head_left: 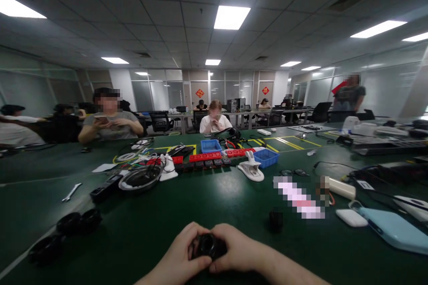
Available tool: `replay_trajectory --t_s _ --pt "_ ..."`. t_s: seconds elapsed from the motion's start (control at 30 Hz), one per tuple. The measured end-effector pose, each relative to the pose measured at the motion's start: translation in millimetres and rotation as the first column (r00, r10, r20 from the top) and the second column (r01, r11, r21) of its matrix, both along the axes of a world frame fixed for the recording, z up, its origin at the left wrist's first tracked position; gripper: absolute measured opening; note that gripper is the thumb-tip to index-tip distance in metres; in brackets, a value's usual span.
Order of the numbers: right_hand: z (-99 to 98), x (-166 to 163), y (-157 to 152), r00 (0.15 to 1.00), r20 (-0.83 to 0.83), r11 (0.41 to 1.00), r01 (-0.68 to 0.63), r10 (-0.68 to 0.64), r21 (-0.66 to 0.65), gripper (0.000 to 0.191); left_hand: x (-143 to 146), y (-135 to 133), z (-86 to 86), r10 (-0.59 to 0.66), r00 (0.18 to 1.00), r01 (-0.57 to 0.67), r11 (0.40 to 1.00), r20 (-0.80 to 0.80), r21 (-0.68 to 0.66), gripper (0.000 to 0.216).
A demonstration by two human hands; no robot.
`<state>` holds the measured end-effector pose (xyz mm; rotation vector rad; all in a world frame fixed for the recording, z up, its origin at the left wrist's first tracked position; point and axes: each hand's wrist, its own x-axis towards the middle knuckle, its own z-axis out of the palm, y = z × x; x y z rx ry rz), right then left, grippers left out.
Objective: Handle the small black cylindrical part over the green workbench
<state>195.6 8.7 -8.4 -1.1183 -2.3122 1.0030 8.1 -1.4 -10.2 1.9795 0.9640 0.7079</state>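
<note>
Both my hands meet low in the middle of the head view, over the dark green table [214, 196]. My left hand [182, 256] and my right hand [236, 251] are curled round a small round black part [207, 246] with a shiny ring in its centre. Fingers of both hands press on it from either side. A small black cylinder [276, 221] stands on the table just beyond my right hand. Black round parts [78, 221] lie to the far left of my hands.
Farther out lie a clear bowl [140, 178], a white clamp [251, 168], two blue bins [265, 157], red and black blocks [205, 156], a wrench [71, 192], glasses [294, 172] and a light blue case [393, 228]. Several people sit opposite.
</note>
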Motion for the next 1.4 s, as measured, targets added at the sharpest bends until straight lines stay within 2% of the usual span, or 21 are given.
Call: replay_trajectory --t_s 0.13,0.27,0.4,0.53,0.63,0.77,0.87,1.0,1.1,1.17,1.27,1.4 --pt "5.3 -0.7 -2.3 0.998 -0.055 0.999 -0.024 0.022 -0.036 0.034 0.6 -1.8 1.4 0.008 1.0 -0.007 1.0 0.028 -0.029 0.031" --pt "10.1 0.4 -2.0 1.0 0.0 0.999 -0.016 0.016 -0.028 0.035 0.2 -1.0 2.9 -0.004 0.999 0.007 0.998 0.045 -0.058 0.032" --pt "7.0 0.9 0.9 0.999 0.023 0.999 -0.024 0.025 -0.039 0.035 -0.3 -0.6 5.3 0.009 1.0 -0.007 0.998 0.029 -0.07 0.032" --pt "-1.5 -1.0 3.0 0.999 0.02 0.998 0.044 -0.043 -0.055 0.04 1.5 -3.1 3.0 0.065 0.998 -0.064 0.994 0.001 -0.092 0.034" --pt "-4.8 -3.3 3.2 0.996 0.045 0.996 0.083 -0.081 -0.043 0.039 3.9 -4.7 -3.2 0.141 0.99 -0.142 0.988 -0.019 -0.056 0.034" --pt "-5.6 -6.6 2.6 0.987 0.101 0.993 0.121 -0.122 0.016 0.04 6.7 -5.6 -8.8 0.216 0.975 -0.217 0.976 -0.046 -0.022 0.031" --pt "-7.6 -11.0 0.5 0.978 0.123 0.985 0.16 -0.167 0.069 0.04 8.5 -7.5 -5.7 0.253 0.964 -0.253 0.967 -0.078 0.001 0.031" --pt "-10.1 -19.8 -4.9 0.933 0.209 0.942 0.244 -0.293 0.23 0.032 10.5 -10.0 0.2 0.302 0.947 -0.299 0.953 -0.112 0.041 0.029" --pt "-9.7 -23.0 -7.7 0.906 0.244 0.904 0.253 -0.347 0.345 0.032 9.3 -8.6 -0.8 0.319 0.94 -0.313 0.948 -0.119 0.065 0.029" --pt "-8.1 -21.2 -7.7 0.934 0.203 0.921 0.22 -0.293 0.321 0.038 6.1 -6.0 -3.0 0.281 0.954 -0.276 0.959 -0.106 0.056 0.031" --pt "-3.3 -13.6 -5.5 0.99 0.093 0.981 0.093 -0.11 0.172 0.051 -0.3 -2.2 -4.6 0.138 0.989 -0.138 0.99 -0.043 -0.001 0.038" --pt "4.8 -2.1 -1.7 0.996 0.078 1.0 -0.031 0.031 0.001 0.047 -5.0 -0.6 -1.2 -0.01 0.999 0.012 0.999 0.043 -0.05 0.042"
